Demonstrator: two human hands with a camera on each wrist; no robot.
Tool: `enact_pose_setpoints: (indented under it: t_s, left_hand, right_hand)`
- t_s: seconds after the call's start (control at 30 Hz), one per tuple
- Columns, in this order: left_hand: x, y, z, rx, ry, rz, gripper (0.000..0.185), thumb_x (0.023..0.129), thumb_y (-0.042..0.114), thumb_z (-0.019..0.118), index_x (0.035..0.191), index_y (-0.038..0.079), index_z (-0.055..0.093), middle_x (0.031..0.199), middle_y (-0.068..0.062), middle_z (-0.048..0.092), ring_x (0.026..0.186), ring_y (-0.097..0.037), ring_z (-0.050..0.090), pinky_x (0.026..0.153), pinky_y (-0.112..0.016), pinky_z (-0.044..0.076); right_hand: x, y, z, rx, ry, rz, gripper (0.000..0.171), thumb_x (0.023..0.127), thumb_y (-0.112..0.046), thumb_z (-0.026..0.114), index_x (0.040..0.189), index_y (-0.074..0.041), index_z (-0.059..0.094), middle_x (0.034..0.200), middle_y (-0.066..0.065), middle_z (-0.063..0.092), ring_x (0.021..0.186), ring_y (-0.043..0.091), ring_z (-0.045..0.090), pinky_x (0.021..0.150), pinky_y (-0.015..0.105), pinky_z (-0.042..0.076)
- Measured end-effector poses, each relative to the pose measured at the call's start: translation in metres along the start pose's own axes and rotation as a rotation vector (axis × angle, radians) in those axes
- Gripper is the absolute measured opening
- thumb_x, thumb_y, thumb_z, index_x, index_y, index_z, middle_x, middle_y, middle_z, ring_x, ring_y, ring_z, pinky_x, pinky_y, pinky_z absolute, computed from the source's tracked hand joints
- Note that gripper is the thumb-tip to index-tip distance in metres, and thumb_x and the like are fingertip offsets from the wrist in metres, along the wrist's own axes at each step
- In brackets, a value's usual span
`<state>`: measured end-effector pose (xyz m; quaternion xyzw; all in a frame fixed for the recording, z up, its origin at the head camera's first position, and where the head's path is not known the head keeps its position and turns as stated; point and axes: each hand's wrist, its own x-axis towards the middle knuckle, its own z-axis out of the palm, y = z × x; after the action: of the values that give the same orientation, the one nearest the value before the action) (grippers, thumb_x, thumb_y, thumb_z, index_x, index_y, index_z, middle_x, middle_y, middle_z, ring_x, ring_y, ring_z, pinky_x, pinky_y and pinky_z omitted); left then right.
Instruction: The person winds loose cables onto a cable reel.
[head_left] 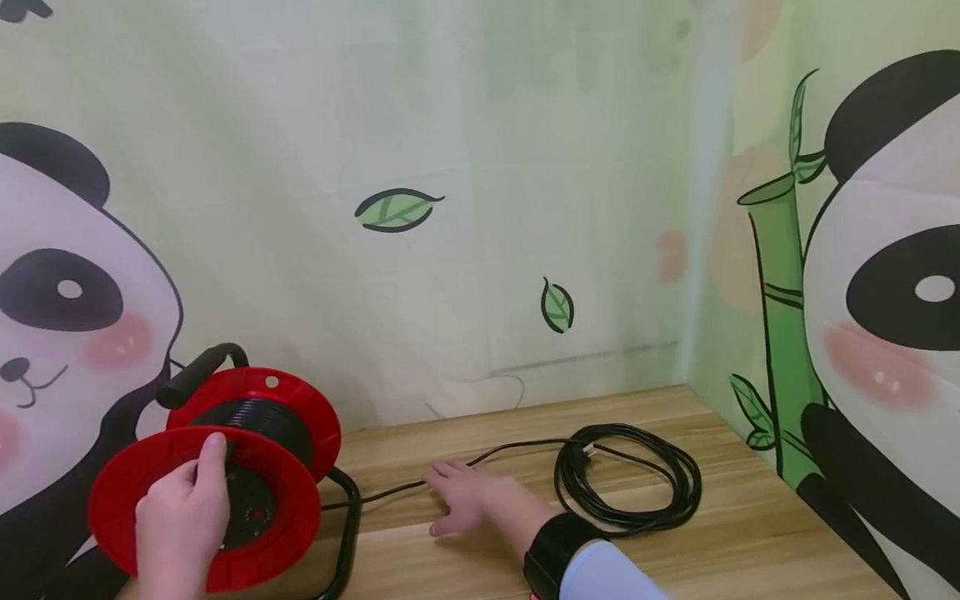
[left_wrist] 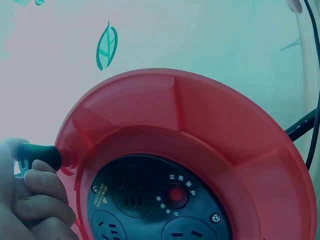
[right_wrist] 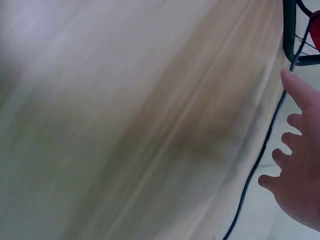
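Left hand [head_left: 180,521] grips the knob [left_wrist: 41,156] of the reel [head_left: 247,492], at eight o'clock.
Reeling cord [head_left: 525,442] seems in hand; next probably calls for the right hand [head_left: 465,498], fingers spread over it at six, to guide. Coil [head_left: 688,483], between four and five; open table [head_left: 420,550] between; wall [head_left: 480,250] at twelve.

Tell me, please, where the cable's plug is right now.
In the head view, the plug lies at the upper left of the black cable coil on the wooden table, to the right of the person's right hand.
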<state>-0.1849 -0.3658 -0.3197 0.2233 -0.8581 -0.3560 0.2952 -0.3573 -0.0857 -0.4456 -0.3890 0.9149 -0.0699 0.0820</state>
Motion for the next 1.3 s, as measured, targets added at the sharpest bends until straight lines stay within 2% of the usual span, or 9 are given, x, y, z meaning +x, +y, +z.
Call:
enact_pose_setpoints:
  t_s: [0.23,0.37,0.5,0.63,0.77,0.87,0.97,1.13,1.3]
  left_hand:
    - [-0.001,0.003,0.003,0.021,0.004,-0.029,0.067,0.105,0.057,0.031,0.066,0.007,0.053,0.058,-0.010,0.052,0.060,-0.027,0.046,0.056,-0.035,0.037]
    - [0.000,0.005,0.004,0.021,0.002,-0.037,0.066,0.105,0.057,0.030,0.066,0.007,0.051,0.058,-0.010,0.050,0.059,-0.027,0.046,0.055,-0.035,0.037]
    - [0.001,0.005,0.005,0.027,0.011,-0.012,0.066,0.105,0.056,0.031,0.066,0.006,0.051,0.058,-0.011,0.050,0.059,-0.028,0.046,0.056,-0.035,0.038]
    - [0.000,0.004,0.005,0.034,0.014,-0.001,0.066,0.105,0.055,0.032,0.065,0.006,0.051,0.058,-0.011,0.050,0.058,-0.028,0.045,0.055,-0.035,0.038]
    - [-0.001,0.001,0.005,0.032,0.013,0.005,0.066,0.105,0.055,0.032,0.065,0.006,0.050,0.057,-0.012,0.050,0.058,-0.028,0.045,0.055,-0.034,0.038]
    - [-0.001,0.000,0.005,0.032,0.011,0.009,0.066,0.105,0.056,0.033,0.066,0.005,0.050,0.058,-0.012,0.049,0.058,-0.028,0.046,0.055,-0.034,0.038]
    - [-0.001,-0.001,0.004,0.033,0.001,0.009,0.066,0.105,0.057,0.032,0.066,0.005,0.050,0.058,-0.012,0.049,0.059,-0.028,0.046,0.054,-0.033,0.038]
    - [-0.001,-0.001,0.003,0.042,-0.001,0.010,0.066,0.105,0.056,0.032,0.066,0.006,0.050,0.058,-0.012,0.050,0.060,-0.028,0.046,0.054,-0.034,0.038]
    - [-0.001,-0.001,0.003,0.039,0.004,0.015,0.065,0.105,0.055,0.034,0.066,0.006,0.050,0.057,-0.011,0.050,0.059,-0.027,0.046,0.054,-0.033,0.038]
  right_hand:
    - [0.010,-0.006,0.014,-0.025,-0.005,0.078,0.074,0.098,-0.052,0.059,0.160,-0.020,0.033,0.165,-0.003,0.028,0.151,0.024,0.025,0.117,0.058,0.020]
    - [0.013,-0.007,0.018,-0.091,0.032,0.113,0.059,0.102,-0.047,0.056,0.155,-0.025,0.044,0.157,-0.003,0.041,0.147,0.023,0.033,0.117,0.057,0.023]
    - [0.013,-0.008,0.016,-0.114,0.066,0.096,0.043,0.105,-0.041,0.054,0.145,-0.026,0.055,0.145,0.000,0.051,0.142,0.023,0.040,0.115,0.053,0.029]
    - [0.012,-0.007,0.016,-0.126,0.079,0.035,0.032,0.106,-0.041,0.051,0.127,-0.022,0.066,0.137,0.000,0.059,0.136,0.021,0.048,0.111,0.046,0.037]
    - [0.011,-0.003,0.017,-0.134,0.088,-0.028,0.031,0.106,-0.045,0.049,0.099,-0.021,0.067,0.115,-0.004,0.070,0.116,0.014,0.062,0.098,0.038,0.046]
    - [0.011,0.002,0.017,-0.126,0.116,-0.063,0.035,0.107,-0.048,0.047,0.087,-0.022,0.060,0.095,-0.007,0.068,0.098,0.012,0.066,0.087,0.036,0.050]
    - [0.010,0.006,0.014,-0.115,0.168,-0.076,0.039,0.107,-0.049,0.044,0.085,-0.021,0.059,0.083,-0.008,0.063,0.085,0.011,0.065,0.078,0.034,0.050]
    - [0.008,0.008,0.000,-0.086,0.209,-0.085,0.041,0.108,-0.049,0.042,0.084,-0.020,0.060,0.074,-0.008,0.057,0.074,0.011,0.060,0.071,0.033,0.048]
    - [0.005,0.008,-0.017,-0.080,0.239,-0.090,0.040,0.107,-0.050,0.045,0.083,-0.021,0.058,0.072,-0.010,0.052,0.068,0.009,0.055,0.064,0.030,0.045]
